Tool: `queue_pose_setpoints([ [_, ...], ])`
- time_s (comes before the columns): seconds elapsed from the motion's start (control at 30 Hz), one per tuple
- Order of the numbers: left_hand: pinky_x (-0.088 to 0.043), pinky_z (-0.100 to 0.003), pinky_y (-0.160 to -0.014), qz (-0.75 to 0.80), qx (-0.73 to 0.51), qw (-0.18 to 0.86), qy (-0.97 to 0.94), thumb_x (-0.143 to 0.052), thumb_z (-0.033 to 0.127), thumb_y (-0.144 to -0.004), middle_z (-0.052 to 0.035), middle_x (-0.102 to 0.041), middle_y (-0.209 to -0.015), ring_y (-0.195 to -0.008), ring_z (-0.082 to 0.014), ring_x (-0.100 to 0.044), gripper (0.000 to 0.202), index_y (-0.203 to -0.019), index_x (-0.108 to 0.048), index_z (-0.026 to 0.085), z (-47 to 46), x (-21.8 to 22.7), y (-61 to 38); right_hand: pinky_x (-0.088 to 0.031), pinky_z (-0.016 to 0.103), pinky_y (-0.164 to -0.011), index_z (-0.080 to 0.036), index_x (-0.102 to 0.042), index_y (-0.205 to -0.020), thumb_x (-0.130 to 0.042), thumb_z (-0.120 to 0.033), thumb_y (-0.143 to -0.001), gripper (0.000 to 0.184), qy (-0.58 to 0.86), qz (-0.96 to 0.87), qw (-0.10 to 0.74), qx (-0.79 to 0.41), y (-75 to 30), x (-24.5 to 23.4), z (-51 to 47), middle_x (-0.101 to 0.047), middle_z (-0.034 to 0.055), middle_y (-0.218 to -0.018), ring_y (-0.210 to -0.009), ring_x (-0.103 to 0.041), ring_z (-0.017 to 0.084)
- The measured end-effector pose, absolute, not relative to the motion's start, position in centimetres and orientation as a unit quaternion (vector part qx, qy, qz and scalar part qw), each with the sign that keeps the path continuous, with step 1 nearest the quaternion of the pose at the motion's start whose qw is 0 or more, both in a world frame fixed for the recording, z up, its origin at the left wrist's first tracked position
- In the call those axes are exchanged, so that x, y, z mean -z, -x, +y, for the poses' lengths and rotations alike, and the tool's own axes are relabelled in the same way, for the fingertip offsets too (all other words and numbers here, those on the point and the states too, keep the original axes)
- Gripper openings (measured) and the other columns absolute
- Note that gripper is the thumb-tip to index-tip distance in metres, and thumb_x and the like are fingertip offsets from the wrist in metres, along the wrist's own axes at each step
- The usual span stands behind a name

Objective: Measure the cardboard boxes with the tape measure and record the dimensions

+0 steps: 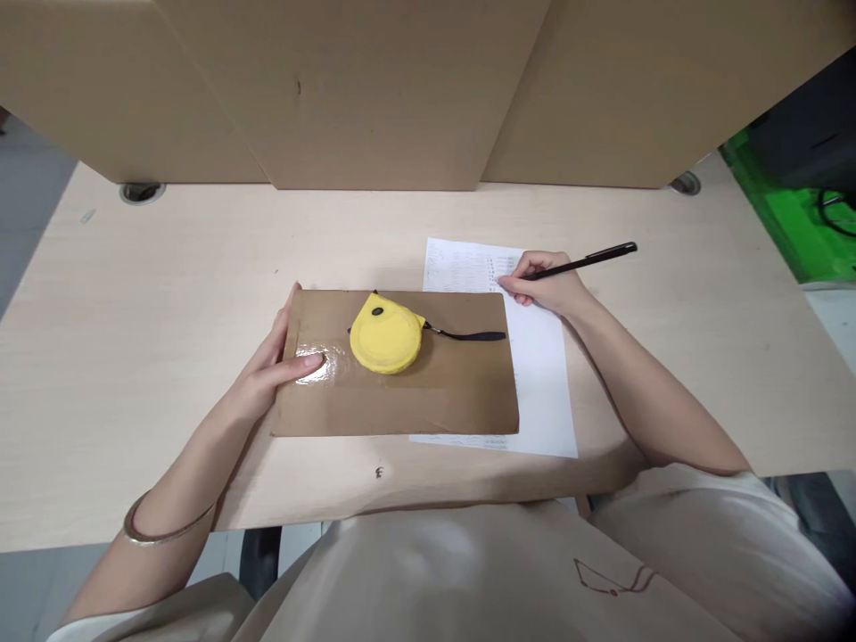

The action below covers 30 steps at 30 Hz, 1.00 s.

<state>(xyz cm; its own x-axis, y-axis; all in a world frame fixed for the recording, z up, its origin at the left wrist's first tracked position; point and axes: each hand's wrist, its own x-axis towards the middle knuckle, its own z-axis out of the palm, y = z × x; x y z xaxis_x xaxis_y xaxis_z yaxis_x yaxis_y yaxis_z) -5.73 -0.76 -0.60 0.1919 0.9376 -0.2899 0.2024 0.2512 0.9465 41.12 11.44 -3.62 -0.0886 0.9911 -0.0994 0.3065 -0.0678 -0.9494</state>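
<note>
My left hand [271, 361] grips the left edge of a brown cardboard box [401, 406], its thumb lying on the shiny tape on top and its other fingers along the side, partly hidden. On the box rests a yellow tape measure [386, 334] with a black button and a black wrist strap [474, 336] stretched to the right. A black pen [595, 258] is pinched in my right hand [545, 278], which lies on a white sheet of paper [545, 383] with small print and marks. The box covers part of that sheet. The pen's tip is hidden by my fingers.
Tall cardboard panels [374, 98] stand along the back of the light wooden table [153, 357]. Two round cable holes [142, 193] are at the table's far corners. A black thing with a cable [833, 209] sits on a green surface at the far right.
</note>
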Motion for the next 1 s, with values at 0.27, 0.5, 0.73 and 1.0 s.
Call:
queue_pose_setpoints([
  [0.27, -0.03, -0.078, -0.156, 0.57, -0.321, 0.604, -0.456, -0.097, 0.062, -0.096, 0.0056, -0.031, -0.208, -0.192, -0.0555, -0.026, 0.127, -0.199, -0.023, 0.054, -0.9, -0.4, 4.9, -0.049, 0.028, -0.046, -0.026, -0.064, -0.058, -0.114, -0.046, -0.069, 0.055, 0.558, -0.58, 0.367, -0.466, -41.0, 3.0, 11.2, -0.066, 0.0014, -0.052, -0.046, -0.058, 0.012],
  [0.5, -0.024, -0.079, -0.158, 0.568, -0.309, 0.585, -0.489, -0.094, 0.064, -0.099, 0.0077, -0.027, -0.209, -0.194, -0.0539, -0.018, 0.123, -0.198, -0.023, 0.054, -0.9, -0.1, 5.4, -0.048, 0.029, -0.046, -0.026, -0.064, -0.058, -0.114, -0.051, -0.068, 0.056, 0.553, -0.594, 0.354, -0.465, -41.1, 2.9, 11.1, -0.065, 0.0007, -0.051, -0.047, -0.056, 0.012],
  [0.73, -0.034, -0.077, -0.155, 0.58, -0.319, 0.6, -0.449, -0.1, 0.064, -0.092, 0.004, -0.033, -0.208, -0.19, -0.0554, -0.031, 0.133, -0.199, -0.022, 0.052, -1.0, -1.2, 4.4, -0.048, 0.027, -0.045, -0.026, -0.057, -0.058, -0.115, -0.051, -0.07, 0.064, 0.559, -0.583, 0.368, -0.46, -41.3, 3.3, 11.2, -0.064, 0.0003, -0.053, -0.046, -0.054, 0.01],
  [1.0, -0.036, -0.08, -0.153, 0.593, -0.317, 0.592, -0.445, -0.102, 0.067, -0.088, 0.0031, -0.03, -0.209, -0.19, -0.0578, -0.031, 0.135, -0.198, -0.026, 0.053, -0.9, -0.5, 4.7, -0.047, 0.028, -0.044, -0.026, -0.058, -0.058, -0.118, -0.069, -0.064, 0.073, 0.546, -0.596, 0.366, -0.461, -41.6, 3.9, 11.4, -0.064, 0.0005, -0.053, -0.046, -0.055, 0.011],
])
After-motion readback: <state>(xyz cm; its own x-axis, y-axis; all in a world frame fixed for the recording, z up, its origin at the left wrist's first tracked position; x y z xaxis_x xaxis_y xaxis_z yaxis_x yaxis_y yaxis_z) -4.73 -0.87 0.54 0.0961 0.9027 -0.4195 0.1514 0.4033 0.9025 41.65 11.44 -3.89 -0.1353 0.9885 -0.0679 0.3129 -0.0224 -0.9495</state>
